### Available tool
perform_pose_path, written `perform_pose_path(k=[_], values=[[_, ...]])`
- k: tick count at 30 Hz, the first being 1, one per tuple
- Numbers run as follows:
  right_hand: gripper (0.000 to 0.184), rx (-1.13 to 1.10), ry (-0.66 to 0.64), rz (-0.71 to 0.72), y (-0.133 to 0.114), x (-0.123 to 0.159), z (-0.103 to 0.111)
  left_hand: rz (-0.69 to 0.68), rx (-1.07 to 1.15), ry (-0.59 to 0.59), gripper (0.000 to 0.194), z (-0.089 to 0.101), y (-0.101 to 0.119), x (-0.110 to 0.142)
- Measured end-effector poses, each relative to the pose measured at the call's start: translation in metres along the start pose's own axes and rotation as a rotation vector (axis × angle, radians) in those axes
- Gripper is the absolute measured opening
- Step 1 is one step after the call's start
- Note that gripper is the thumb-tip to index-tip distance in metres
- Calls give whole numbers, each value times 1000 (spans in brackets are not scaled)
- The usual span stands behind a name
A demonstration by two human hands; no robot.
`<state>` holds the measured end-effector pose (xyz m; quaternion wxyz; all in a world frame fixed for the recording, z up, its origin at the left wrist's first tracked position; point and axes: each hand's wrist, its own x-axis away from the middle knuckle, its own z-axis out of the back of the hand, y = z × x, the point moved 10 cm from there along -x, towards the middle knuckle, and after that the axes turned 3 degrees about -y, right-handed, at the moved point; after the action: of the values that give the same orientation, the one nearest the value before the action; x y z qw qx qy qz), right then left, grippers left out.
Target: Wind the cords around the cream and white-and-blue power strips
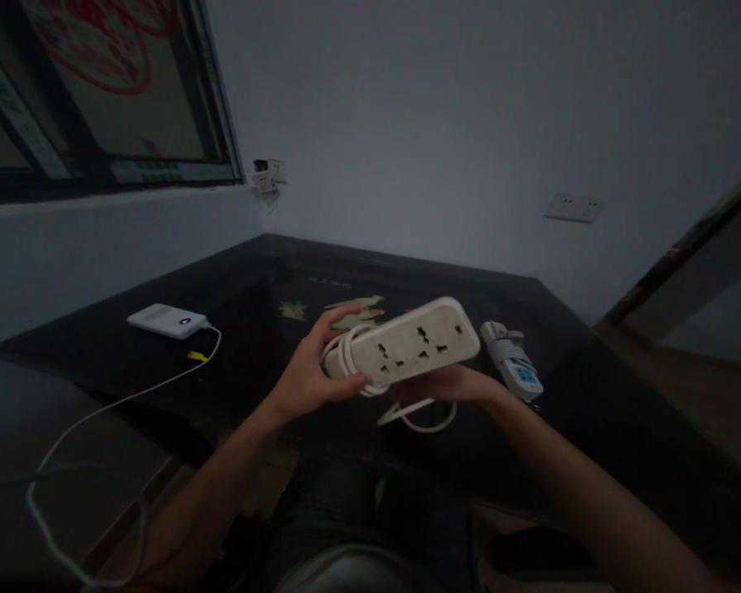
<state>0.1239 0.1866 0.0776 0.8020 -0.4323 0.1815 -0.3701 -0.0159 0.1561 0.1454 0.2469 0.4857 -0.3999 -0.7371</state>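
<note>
From here, the left hand (318, 362) clamps the cord-wrapped end of a white power strip (417, 342), held at the center above the black table (235, 395). The right hand (441, 383) is beneath it, its grip hidden. A second, cord-wrapped power strip (512, 361) lies toward three o'clock.

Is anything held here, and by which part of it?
A power strip, by its end wrapped in cord, in the left hand. The right hand is at the lower long edge, fingers mostly hidden, so its grip cannot be told.
</note>
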Motion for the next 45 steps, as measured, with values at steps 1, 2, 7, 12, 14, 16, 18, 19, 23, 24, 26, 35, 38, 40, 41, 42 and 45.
perform_pose_path(k=[1, 2, 7, 12, 14, 16, 18, 19, 23, 24, 26, 35, 38, 40, 41, 42, 45], values=[[18, -36, -20, 8, 0, 1, -1, 4, -17, 54, 78, 7, -3, -2], [20, -72, -6, 15, -1, 2, 1, 10, -34, 104, 78, 12, -5, -3], [33, -277, -3, 5, -12, 5, -8, 45, 4, 251, 74, 29, -17, -6], [30, -232, 20, 37, -30, 11, -21, 90, 67, 380, 74, 48, -33, -6], [23, -84, 44, 62, -37, 14, -22, 114, 73, 415, 74, 55, -42, -6], [18, 45, 70, 90, -44, 17, -22, 139, 53, 448, 72, 62, -50, -5], [21, 122, 104, 104, -51, 21, -20, 164, 24, 478, 68, 67, -57, -4], [23, 150, 125, 104, -54, 24, -18, 175, 11, 488, 67, 68, -59, -4], [28, 238, 220, 105, -73, 34, -4, 181, -14, 447, 64, 64, -57, -9], [29, 252, 235, 109, -79, 38, 0, 176, -15, 426, 64, 61, -54, -11], [30, 275, 251, 120, -91, 44, 5, 162, -39, 394, 65, 57, -44, -15], [21, 787, 164, 240, -141, 70, -39, 151, -471, 295, 60, 32, -2, -19], [25, 933, 290, 315, -157, 82, -36, 186, -616, 196, 63, 16, -2, -20], [29, 962, 406, 290, -160, 88, -18, 247, -689, 66, 66, 2, -10, -20], [31, 978, 455, 262, -160, 90, -7, 274, -708, -11, 66, -5, -15, -19], [33, 996, 490, 230, -158, 90, 2, 294, -714, -86, 66, -13, -20, -17], [37, 1057, 542, 167, -151, 87, 22, 323, -658, -252, 64, -32, -31, -9]])
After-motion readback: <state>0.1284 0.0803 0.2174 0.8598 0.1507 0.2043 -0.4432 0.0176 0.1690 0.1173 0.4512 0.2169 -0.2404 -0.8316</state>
